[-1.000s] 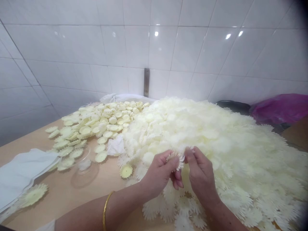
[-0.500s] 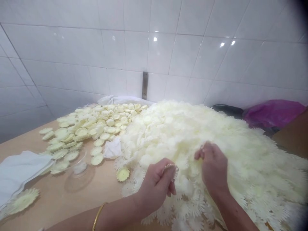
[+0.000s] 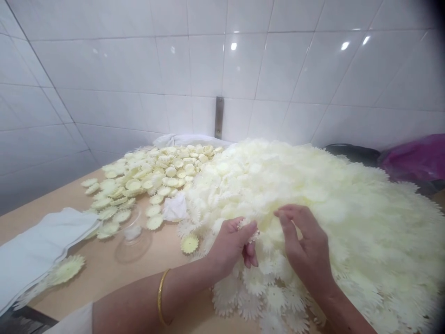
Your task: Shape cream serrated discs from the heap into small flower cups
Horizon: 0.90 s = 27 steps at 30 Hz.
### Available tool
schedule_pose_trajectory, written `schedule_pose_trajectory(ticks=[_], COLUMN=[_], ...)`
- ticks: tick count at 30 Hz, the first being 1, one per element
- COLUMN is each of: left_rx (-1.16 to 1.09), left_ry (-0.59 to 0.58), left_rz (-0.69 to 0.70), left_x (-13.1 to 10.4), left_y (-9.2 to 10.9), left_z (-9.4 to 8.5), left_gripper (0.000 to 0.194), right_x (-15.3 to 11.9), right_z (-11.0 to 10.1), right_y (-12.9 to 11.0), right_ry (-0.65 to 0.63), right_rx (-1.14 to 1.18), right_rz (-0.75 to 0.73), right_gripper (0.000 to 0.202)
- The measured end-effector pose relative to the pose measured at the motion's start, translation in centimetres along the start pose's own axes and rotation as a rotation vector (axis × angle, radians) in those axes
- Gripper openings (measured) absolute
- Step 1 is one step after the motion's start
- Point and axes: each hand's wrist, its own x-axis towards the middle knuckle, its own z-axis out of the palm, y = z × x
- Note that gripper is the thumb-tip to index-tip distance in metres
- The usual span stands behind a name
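Heap of pale frilled pieces on table. At heap's near side, our left hand pinches a frilled piece; our right hand, fingertips narrow, holding something or nothing: we cannot tell.

Two bare hands; one gold-coloured bangle; two heaps of pale yellow flower-shaped pieces, pieces uncountable; one crumpled white tissue; one clear round dish; one magenta plastic bag.
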Motion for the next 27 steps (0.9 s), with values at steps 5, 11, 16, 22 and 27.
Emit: schedule_pose_trajectory(ticks=[5,11,16,22,27], left_rx=[0.001,0.074,0.145,0.111,0.064], left_ry=[-0.028,-0.008,-0.008,-0.12,-0.14], left_rz=[0.027,-0.024,-0.134,-0.098,-0.106], left_x=[0.1,0.3,0.1,-0.2,-0.2], left_y=[-0.1,-0.4,0.0,0.6,0.6], left_z=[-0.2,-0.4,-0.1,0.1,0.3], left_gripper=[0.035,0.055,0.07,0.052,0.033], right_x=[-0.8,-1.2,-1.2,-0.8,-0.5], right_z=[0.5,1.2,1.1,0.8,0.7], right_y=[-1.3,-1.7,-1.5,-1.0,-0.6], right_ry=[-0.216,-0.402,-0.422,-0.265,-0.314], right_rx=[0.21,0.304,0.43,0.287,0.387], right_rz=[0.027,0.254,0.331,0.305,0.433], right_gripper=[0.008,0.013,0.011,0.022,0.032])
